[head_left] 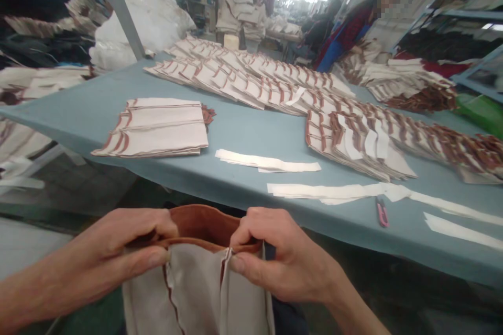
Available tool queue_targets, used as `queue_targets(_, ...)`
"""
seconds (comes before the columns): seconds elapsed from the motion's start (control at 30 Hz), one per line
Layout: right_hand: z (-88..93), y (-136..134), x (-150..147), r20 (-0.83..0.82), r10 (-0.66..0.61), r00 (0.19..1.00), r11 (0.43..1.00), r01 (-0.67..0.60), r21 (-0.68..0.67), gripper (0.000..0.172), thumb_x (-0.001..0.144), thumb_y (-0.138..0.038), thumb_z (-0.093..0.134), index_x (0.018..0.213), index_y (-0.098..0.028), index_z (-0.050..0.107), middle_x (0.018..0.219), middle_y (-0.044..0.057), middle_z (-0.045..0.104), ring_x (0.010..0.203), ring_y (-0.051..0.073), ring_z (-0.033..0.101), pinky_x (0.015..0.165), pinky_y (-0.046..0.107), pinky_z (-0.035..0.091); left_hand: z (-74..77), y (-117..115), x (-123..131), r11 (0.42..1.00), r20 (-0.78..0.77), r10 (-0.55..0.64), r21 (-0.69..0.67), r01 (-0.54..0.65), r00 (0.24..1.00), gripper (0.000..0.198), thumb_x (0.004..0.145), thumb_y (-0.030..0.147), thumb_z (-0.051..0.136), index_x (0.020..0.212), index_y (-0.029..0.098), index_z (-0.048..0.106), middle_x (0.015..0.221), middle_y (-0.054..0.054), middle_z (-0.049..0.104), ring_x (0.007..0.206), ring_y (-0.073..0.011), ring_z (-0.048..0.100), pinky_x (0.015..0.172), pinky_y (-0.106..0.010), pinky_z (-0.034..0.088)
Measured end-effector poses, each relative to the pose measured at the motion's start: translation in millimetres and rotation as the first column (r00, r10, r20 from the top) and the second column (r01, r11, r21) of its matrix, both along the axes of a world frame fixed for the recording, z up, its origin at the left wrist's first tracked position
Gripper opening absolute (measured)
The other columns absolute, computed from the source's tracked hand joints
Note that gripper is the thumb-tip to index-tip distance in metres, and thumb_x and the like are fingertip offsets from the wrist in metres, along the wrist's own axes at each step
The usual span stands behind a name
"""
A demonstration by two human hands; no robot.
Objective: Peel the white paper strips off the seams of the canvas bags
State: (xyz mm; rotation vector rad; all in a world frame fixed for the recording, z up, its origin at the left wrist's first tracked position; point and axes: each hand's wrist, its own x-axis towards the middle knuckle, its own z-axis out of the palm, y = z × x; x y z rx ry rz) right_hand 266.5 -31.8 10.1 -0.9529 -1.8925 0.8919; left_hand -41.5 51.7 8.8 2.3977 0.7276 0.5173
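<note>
Both of my hands pinch the top edge of a beige fabric piece [196, 288] with a brown lining and brown trim, held below the near edge of the table. My left hand [126, 246] grips its upper left, thumb pressed on the cloth. My right hand [271, 251] grips the upper right beside a fold in the middle. The brown lining bulges open between the two hands.
A blue-grey table [251, 131] carries a stack of beige pieces [157, 128], long overlapping rows of trimmed pieces [275, 84], white strips [271, 163] and a small pink cutter [382, 213]. A person [353, 26] works at the far right. White sacks [145, 15] stand at the back left.
</note>
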Motion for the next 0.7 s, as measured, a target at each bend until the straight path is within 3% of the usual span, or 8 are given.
queue_targets(0.1,7.5,3.1,-6.8,0.006,0.060,0.998,0.998,-0.060,0.016,0.020,0.106,-0.024,0.074,0.086,-0.023,0.069,0.081,-0.002,0.075,0.074,0.014,0.062,0.076,0.026,0.048,9.5,1.0,8.9,0.991,0.041,-0.130,-0.032,0.132,0.991,0.020,0.107,0.038,0.071,0.124,0.031,0.076,0.118,0.004,0.084,0.107,-0.0185,0.077,0.100,-0.020,0.053)
queue_targets(0.17,11.1,5.8,-8.9,0.034,0.086,0.996,0.996,-0.086,0.001,0.019,0.106,-0.022,0.075,0.088,-0.023,0.069,0.084,-0.002,0.075,0.077,0.014,0.063,0.079,0.026,0.050,17.8,-1.6,21.2,0.986,0.054,-0.149,-0.062,0.153,0.987,0.018,0.103,0.029,0.072,0.120,0.033,0.077,0.112,0.006,0.083,0.105,-0.0160,0.077,0.106,-0.020,0.049)
queue_targets(0.23,13.7,7.2,-9.5,0.069,0.082,0.994,0.996,-0.080,-0.029,0.017,0.104,-0.018,0.077,0.090,-0.023,0.069,0.087,-0.002,0.075,0.079,0.014,0.063,0.081,0.025,0.050,24.9,-5.0,35.8,0.981,0.067,-0.153,-0.114,0.160,0.986,0.016,0.098,0.019,0.066,0.105,0.030,0.076,0.099,0.009,0.080,0.093,-0.0120,0.075,0.097,-0.017,0.050)
queue_targets(0.37,16.8,5.4,-8.3,0.097,0.047,0.994,0.992,-0.035,-0.118,0.016,0.099,-0.014,0.080,0.091,-0.022,0.068,0.088,-0.004,0.071,0.078,0.013,0.061,0.077,0.024,0.047,29.2,-7.0,59.0,0.975,0.084,-0.126,-0.171,0.139,0.988,0.013,0.090,0.019,0.062,0.085,0.025,0.072,0.083,0.009,0.076,0.078,-0.0104,0.069,0.079,-0.018,0.048)
queue_targets(0.53,16.3,5.8,-6.0,0.070,0.031,0.997,0.981,-0.017,-0.192,0.014,0.099,-0.018,0.078,0.091,-0.022,0.068,0.086,-0.005,0.067,0.074,0.012,0.057,0.075,0.024,0.045,26.0,-4.5,66.1,0.966,0.065,-0.176,-0.182,0.185,0.982,0.017,0.091,0.018,0.056,0.081,0.022,0.069,0.075,0.008,0.069,0.068,-0.0102,0.062,0.068,-0.020,0.045)
queue_targets(0.7,13.0,10.6,-5.0,0.063,0.041,0.997,0.964,-0.023,-0.264,0.013,0.098,-0.023,0.080,0.092,-0.022,0.068,0.088,-0.004,0.069,0.073,0.013,0.056,0.076,0.026,0.046,23.3,-9.7,60.3,0.971,0.056,-0.149,-0.183,0.157,0.987,0.018,0.097,0.020,0.058,0.084,0.023,0.070,0.079,0.008,0.069,0.074,-0.0098,0.064,0.073,-0.018,0.046)
